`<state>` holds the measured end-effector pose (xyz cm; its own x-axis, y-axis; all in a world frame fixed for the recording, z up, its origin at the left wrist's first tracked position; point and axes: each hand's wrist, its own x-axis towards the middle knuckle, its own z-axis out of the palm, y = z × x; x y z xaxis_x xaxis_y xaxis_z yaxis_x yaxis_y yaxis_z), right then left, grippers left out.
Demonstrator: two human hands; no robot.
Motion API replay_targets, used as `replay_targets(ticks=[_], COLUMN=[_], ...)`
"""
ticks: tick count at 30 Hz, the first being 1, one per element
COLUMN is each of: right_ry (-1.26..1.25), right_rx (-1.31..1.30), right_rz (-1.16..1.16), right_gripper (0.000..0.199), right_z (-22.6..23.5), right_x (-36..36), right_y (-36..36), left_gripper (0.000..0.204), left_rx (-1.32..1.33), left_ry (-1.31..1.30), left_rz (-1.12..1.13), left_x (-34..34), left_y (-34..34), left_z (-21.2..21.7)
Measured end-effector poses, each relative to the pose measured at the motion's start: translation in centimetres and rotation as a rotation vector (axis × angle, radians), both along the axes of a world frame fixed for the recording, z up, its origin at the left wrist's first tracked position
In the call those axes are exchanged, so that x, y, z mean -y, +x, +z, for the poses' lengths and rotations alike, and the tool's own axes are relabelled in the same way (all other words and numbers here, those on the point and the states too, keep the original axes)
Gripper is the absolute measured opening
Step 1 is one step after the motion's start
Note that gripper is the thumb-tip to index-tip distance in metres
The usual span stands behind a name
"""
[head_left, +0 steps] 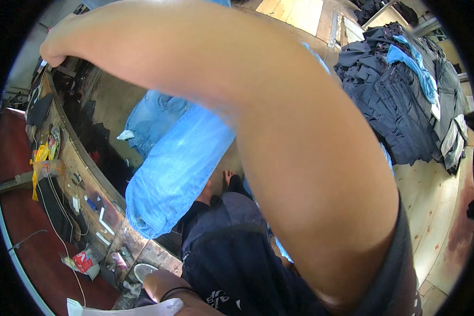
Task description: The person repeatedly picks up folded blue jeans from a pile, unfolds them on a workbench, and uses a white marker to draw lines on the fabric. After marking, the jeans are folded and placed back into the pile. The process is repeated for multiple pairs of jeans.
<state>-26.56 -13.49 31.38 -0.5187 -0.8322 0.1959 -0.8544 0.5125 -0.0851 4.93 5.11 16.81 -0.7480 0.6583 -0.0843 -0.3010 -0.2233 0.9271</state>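
Observation:
My right arm crosses the whole view from the lower right. At its end my right hand is curled closed above the far end of the wooden bench, and whatever its fingers hold is hidden. Beneath the forearm hang light blue jeans, partly covered by the arm, with one leg coming down beside my lap. More blue denim lies behind that leg. At the bottom my left hand, with a dark band at the wrist, is near the bench edge; its fingers are hidden. White cloth lies by it.
The curved wooden bench on the left carries cords, small tools, a yellow bag and a red-and-white packet. A large heap of dark garments stands at the right on pale floorboards.

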Motion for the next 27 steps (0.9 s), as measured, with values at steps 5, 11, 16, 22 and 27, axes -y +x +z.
replay_targets(ticks=[5, 11, 16, 22, 27], right_ry=[-0.098, -0.168, -0.057, -0.083, -0.125], right_rx=[-0.033, 0.010, -0.005, -0.036, -0.013], right_rz=[0.049, 0.020, 0.021, 0.075, 0.039], right_gripper=[0.036, 0.038, 0.039, 0.040, 0.036], right_z=[0.0, -2.1, -2.2, -2.1, -2.7], right_x=[1.5, 6.3, 9.0, 8.9, 7.8], right_y=[0.1, -0.4, 0.3, 0.6, 1.0], left_gripper=[0.055, 0.055, 0.055, 0.056, 0.056], left_rx=[0.042, 0.086, 0.109, 0.121, 0.112], left_ry=[-0.082, -0.149, -0.157, -0.167, -0.171], left_rz=[0.039, 0.045, 0.046, 0.049, 0.055], left_x=[-0.1, 0.0, 0.1, 0.2, 0.6], left_y=[-0.8, -1.5, -1.6, -2.0, -1.9], left_z=[-0.9, -1.5, -2.4, -2.0, -1.8])
